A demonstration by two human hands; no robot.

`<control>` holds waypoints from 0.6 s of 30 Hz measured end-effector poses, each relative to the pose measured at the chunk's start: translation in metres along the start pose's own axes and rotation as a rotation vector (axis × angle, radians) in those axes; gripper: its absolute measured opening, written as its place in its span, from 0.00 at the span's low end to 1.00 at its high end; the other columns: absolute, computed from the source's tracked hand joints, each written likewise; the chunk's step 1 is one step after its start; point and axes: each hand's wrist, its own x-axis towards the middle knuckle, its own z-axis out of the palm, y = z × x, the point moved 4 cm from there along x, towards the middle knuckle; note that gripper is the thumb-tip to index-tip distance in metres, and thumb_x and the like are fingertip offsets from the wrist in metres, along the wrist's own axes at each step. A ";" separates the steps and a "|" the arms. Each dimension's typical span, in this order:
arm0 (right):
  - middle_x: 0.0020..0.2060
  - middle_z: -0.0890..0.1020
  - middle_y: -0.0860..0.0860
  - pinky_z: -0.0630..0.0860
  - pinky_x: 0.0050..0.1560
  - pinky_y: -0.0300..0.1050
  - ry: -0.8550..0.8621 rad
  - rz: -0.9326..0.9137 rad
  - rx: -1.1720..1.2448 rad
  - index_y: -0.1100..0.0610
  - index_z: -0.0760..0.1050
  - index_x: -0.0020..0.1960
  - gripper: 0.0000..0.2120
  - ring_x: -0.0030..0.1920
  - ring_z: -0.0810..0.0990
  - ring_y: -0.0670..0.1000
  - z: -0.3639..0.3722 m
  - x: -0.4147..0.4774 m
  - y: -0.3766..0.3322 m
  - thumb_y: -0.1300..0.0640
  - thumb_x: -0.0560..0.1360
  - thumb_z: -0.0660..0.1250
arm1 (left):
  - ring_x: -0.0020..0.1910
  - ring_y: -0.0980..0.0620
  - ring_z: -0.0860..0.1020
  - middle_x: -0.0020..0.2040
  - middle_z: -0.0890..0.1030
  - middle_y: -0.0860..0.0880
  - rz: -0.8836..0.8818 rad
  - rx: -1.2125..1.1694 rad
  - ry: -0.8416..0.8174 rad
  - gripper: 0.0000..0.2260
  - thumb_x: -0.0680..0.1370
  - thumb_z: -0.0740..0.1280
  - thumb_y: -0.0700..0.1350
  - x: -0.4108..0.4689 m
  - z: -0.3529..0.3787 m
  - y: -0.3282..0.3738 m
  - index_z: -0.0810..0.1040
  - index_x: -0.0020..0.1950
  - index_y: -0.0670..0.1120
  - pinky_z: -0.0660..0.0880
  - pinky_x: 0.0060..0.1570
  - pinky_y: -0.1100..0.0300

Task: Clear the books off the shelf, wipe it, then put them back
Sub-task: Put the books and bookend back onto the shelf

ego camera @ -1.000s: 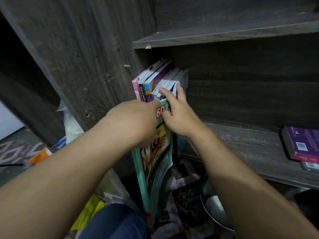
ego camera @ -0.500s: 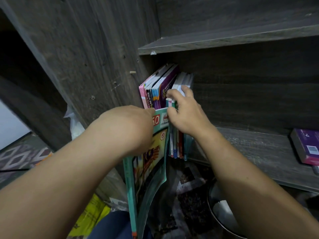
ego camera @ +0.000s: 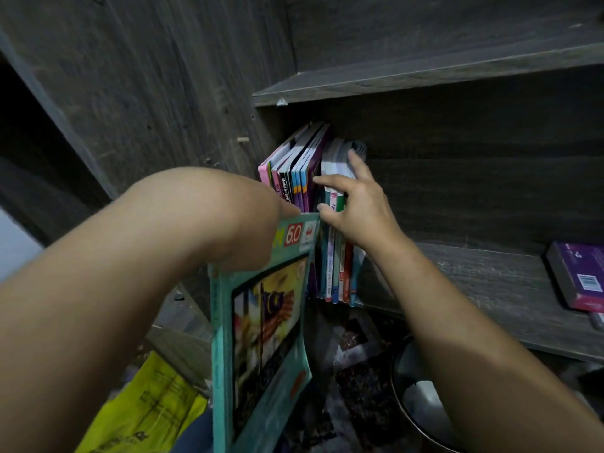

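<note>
A row of upright books (ego camera: 295,171) stands at the left end of the dark wooden shelf (ego camera: 464,282), leaning against the side panel. My left hand (ego camera: 235,220) holds a large teal book (ego camera: 261,328) by its top edge, its cover facing me, just in front of the row. My right hand (ego camera: 354,207) grips the thin books on the right of the row, thumb in the gap beside the purple ones and fingers over their tops.
A purple book (ego camera: 578,276) lies flat at the shelf's right end. An upper shelf board (ego camera: 425,76) hangs above. Below the shelf sit a round metal bowl (ego camera: 421,397), a yellow bag (ego camera: 147,410) and a patterned floor.
The teal book has come lower and further out of the row in my left hand. My right hand has spread wider over the thin books, thumb pushed into the gap.
</note>
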 end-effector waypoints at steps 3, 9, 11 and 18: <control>0.78 0.52 0.49 0.61 0.70 0.46 -0.043 -0.002 -0.003 0.42 0.77 0.63 0.21 0.75 0.58 0.52 0.002 0.002 -0.001 0.56 0.72 0.73 | 0.62 0.51 0.73 0.70 0.70 0.54 0.045 0.027 -0.021 0.32 0.80 0.62 0.48 0.003 -0.002 0.000 0.47 0.77 0.65 0.68 0.51 0.62; 0.77 0.55 0.50 0.61 0.73 0.53 -0.071 -0.007 -0.004 0.43 0.76 0.63 0.20 0.75 0.58 0.54 0.000 0.002 -0.001 0.54 0.73 0.73 | 0.60 0.48 0.75 0.68 0.72 0.50 -0.001 0.084 0.011 0.31 0.80 0.61 0.46 0.021 -0.004 -0.008 0.49 0.77 0.63 0.72 0.54 0.59; 0.77 0.56 0.51 0.60 0.72 0.52 -0.076 -0.006 -0.009 0.43 0.75 0.64 0.21 0.75 0.58 0.54 -0.001 0.001 -0.001 0.54 0.73 0.73 | 0.63 0.46 0.74 0.70 0.71 0.49 -0.047 0.081 0.061 0.32 0.79 0.61 0.45 0.025 -0.007 -0.017 0.50 0.78 0.61 0.72 0.57 0.57; 0.75 0.59 0.50 0.64 0.68 0.51 -0.038 0.014 0.034 0.45 0.69 0.68 0.27 0.73 0.61 0.52 -0.002 -0.004 0.000 0.55 0.71 0.73 | 0.55 0.45 0.75 0.66 0.74 0.46 -0.184 -0.032 0.169 0.30 0.77 0.62 0.44 0.028 -0.010 -0.027 0.58 0.78 0.57 0.71 0.51 0.58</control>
